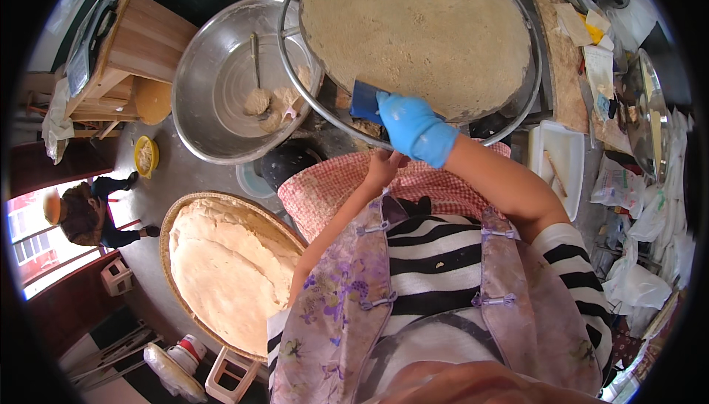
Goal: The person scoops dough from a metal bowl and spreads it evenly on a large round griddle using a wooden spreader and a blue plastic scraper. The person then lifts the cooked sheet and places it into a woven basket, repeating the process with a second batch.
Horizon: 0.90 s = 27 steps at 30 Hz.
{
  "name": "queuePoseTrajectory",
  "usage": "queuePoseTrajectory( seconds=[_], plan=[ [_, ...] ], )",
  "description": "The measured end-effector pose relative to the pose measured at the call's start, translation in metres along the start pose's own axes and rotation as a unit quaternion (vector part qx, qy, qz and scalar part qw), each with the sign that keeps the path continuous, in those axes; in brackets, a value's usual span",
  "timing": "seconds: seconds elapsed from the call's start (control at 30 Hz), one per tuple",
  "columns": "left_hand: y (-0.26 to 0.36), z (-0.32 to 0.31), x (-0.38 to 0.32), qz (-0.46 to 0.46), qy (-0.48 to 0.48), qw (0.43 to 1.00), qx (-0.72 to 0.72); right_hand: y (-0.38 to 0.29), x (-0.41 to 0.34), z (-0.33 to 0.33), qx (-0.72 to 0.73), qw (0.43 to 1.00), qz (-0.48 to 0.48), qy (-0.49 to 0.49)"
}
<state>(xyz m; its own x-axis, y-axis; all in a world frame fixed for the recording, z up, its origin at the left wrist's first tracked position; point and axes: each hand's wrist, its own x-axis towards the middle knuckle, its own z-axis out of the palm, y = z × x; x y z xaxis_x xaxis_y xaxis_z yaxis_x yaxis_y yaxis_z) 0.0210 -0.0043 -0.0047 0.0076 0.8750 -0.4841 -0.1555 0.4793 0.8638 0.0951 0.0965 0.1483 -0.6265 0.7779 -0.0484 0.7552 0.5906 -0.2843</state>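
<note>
My right hand (416,127), in a blue glove dusted with flour or batter, grips a dark blue flat scraper (365,102). The scraper is at the near edge of a large round griddle (415,33). Pale brown batter or dough covers most of the griddle in a thin, rough-surfaced layer. A metal ring (283,60) runs around the griddle. Bare, my left hand (386,167) is low over the red checked apron (332,188), just below the gloved hand; its fingers are partly hidden, so any hold is unclear.
Left of the griddle, a wide metal basin (194,99) holds a ladle (255,66) and lumps of dough. A round basket (171,287) of stacked flatbreads stands at my left. Beyond it a person (83,213) sits by the doorway. At right are a white tub (576,171) and a cluttered board (565,88).
</note>
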Motion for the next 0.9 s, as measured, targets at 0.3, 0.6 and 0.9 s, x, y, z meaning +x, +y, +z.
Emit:
queuePoseTrajectory(
  seconds=[0.3, 0.6, 0.9],
  plan=[
    [0.013, -0.042, -0.024, -0.091, 0.0, 0.992, -0.085, 0.111, -0.021, -0.04, -0.024, 0.99, 0.099, 0.094],
    [0.013, -0.031, -0.016, -0.127, -0.006, 0.988, -0.09, 0.064, -0.084, 0.008, -0.171, 0.981, -0.029, 0.087],
    [0.02, -0.114, -0.066, -0.117, 0.182, 0.969, -0.118, 0.268, -0.022, -0.112, -0.093, 0.955, 0.229, 0.167]
  ],
)
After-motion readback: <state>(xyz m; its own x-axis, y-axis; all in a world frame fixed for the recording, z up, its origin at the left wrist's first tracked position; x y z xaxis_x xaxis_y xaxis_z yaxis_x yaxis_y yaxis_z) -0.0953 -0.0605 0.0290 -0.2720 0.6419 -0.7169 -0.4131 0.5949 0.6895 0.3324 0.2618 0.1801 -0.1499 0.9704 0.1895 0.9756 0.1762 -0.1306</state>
